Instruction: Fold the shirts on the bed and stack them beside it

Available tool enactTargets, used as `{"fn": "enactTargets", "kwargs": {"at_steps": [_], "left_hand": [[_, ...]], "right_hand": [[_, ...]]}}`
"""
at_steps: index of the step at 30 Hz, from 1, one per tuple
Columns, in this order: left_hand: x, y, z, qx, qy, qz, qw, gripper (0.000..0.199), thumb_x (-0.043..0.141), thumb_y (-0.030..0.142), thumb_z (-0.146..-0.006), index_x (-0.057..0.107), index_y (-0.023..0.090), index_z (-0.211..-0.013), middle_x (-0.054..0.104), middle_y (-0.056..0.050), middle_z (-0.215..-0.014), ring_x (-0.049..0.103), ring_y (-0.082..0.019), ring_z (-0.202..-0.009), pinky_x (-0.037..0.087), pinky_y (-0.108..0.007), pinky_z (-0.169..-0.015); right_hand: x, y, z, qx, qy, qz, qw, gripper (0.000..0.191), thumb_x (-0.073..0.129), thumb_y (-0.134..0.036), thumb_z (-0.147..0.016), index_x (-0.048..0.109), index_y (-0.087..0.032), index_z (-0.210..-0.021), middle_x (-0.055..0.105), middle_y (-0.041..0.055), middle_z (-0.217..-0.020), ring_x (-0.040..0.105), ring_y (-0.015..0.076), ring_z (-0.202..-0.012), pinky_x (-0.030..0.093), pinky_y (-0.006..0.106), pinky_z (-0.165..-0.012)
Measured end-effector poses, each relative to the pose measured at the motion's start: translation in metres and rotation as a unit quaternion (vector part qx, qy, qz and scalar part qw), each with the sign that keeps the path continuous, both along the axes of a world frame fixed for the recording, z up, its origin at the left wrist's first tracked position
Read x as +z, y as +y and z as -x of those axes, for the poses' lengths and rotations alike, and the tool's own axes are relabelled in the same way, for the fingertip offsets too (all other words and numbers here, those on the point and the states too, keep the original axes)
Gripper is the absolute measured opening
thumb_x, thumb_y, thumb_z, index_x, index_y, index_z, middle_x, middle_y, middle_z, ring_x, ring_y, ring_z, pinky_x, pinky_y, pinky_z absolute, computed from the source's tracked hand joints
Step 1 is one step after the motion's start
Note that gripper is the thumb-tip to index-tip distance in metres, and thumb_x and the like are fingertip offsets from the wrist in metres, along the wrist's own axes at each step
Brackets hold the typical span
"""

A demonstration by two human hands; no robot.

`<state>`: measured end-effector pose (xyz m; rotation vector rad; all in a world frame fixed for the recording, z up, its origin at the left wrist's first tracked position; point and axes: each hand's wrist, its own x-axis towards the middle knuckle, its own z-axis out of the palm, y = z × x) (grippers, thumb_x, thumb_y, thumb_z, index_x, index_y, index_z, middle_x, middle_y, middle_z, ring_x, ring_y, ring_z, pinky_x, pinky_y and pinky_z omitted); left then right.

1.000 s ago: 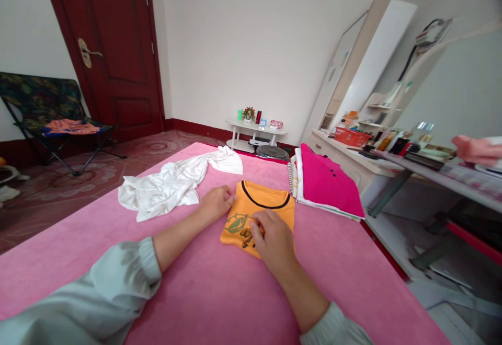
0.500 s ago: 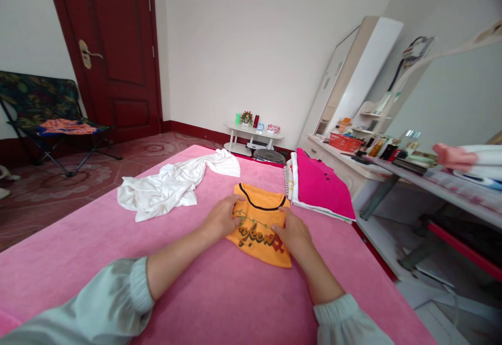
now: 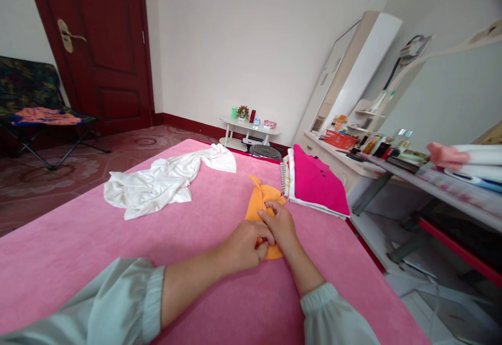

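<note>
There are two hands (image 3: 243,246) on one orange garment (image 3: 255,204); one white garment (image 3: 157,180) near the left edge of one pink bed (image 3: 235,306); one stack of folded clothes (image 3: 319,177) at its far right corner; one folding chair (image 3: 25,89); one door (image 3: 92,21); one red basket (image 3: 339,139).

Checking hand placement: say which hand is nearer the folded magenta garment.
Right. The right hand, at the orange garment, is to the near left of the magenta garment; the left hand, also at the orange garment, is farther left and nearer the camera.
</note>
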<state>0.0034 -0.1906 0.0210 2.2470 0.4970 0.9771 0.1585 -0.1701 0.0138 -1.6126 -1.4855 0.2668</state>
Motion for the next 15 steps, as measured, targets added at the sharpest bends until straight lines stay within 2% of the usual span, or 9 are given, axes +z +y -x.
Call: {"fn": "enactTargets", "kwargs": {"at_steps": [3, 6, 8, 11, 13, 15], "left_hand": [[0.006, 0.005, 0.003, 0.022, -0.043, 0.016, 0.999, 0.028, 0.043, 0.004, -0.076, 0.066, 0.018, -0.085, 0.068, 0.0, -0.08, 0.062, -0.012, -0.073, 0.047, -0.021, -0.07], [0.009, 0.027, 0.013, 0.12, -0.098, -0.026, 0.988, 0.029, 0.044, 0.01, -0.08, 0.065, 0.02, -0.096, 0.067, -0.002, -0.095, 0.061, -0.016, -0.09, 0.045, -0.027, -0.085], [0.006, 0.049, 0.022, 0.182, -0.12, -0.043, 0.975, 0.029, 0.045, 0.014, -0.08, 0.062, 0.02, -0.103, 0.064, -0.005, -0.106, 0.057, -0.018, -0.101, 0.042, -0.031, -0.091], [-0.003, 0.075, 0.035, 0.254, -0.092, 0.018, 0.963, 0.026, 0.044, 0.025, -0.084, 0.062, 0.018, -0.103, 0.064, -0.007, -0.103, 0.06, -0.019, -0.092, 0.046, -0.03, -0.08], [-0.006, 0.081, 0.04, 0.274, -0.024, 0.067, 0.959, 0.028, 0.041, 0.034, -0.087, 0.064, 0.018, -0.091, 0.067, -0.006, -0.09, 0.061, -0.019, -0.08, 0.045, -0.028, -0.07], [-0.003, 0.076, 0.042, 0.271, 0.052, 0.084, 0.958, 0.036, 0.038, 0.04, -0.09, 0.064, 0.018, -0.078, 0.067, -0.004, -0.076, 0.061, -0.018, -0.073, 0.042, -0.026, -0.065]], "right_hand": [[0.002, -0.002, 0.006, 0.006, 0.024, -0.057, 0.998, 0.013, 0.054, -0.025, -0.071, 0.064, -0.018, -0.077, 0.066, 0.0035, -0.08, 0.06, 0.0192, -0.077, 0.045, 0.031, -0.074], [0.014, -0.01, 0.013, -0.001, 0.069, -0.132, 0.989, 0.013, 0.052, -0.023, -0.074, 0.061, -0.017, -0.081, 0.062, 0.0016, -0.077, 0.057, 0.0165, -0.074, 0.044, 0.028, -0.072], [0.027, -0.017, 0.015, -0.015, 0.096, -0.164, 0.982, 0.013, 0.052, -0.025, -0.077, 0.059, -0.017, -0.084, 0.059, 0.0, -0.076, 0.055, 0.0145, -0.07, 0.043, 0.025, -0.068], [0.046, -0.024, 0.012, -0.043, 0.106, -0.174, 0.978, 0.015, 0.052, -0.029, -0.078, 0.057, -0.017, -0.087, 0.057, -0.0011, -0.072, 0.052, 0.0132, -0.064, 0.042, 0.024, -0.062], [0.052, -0.025, 0.005, -0.056, 0.052, -0.152, 0.985, 0.014, 0.052, -0.028, -0.077, 0.058, -0.018, -0.085, 0.059, 0.0003, -0.074, 0.054, 0.0151, -0.066, 0.043, 0.025, -0.064], [0.05, -0.024, -0.004, -0.064, -0.038, -0.108, 0.991, 0.012, 0.051, -0.024, -0.073, 0.059, -0.019, -0.08, 0.062, 0.0032, -0.079, 0.057, 0.0184, -0.074, 0.044, 0.029, -0.071]]}}
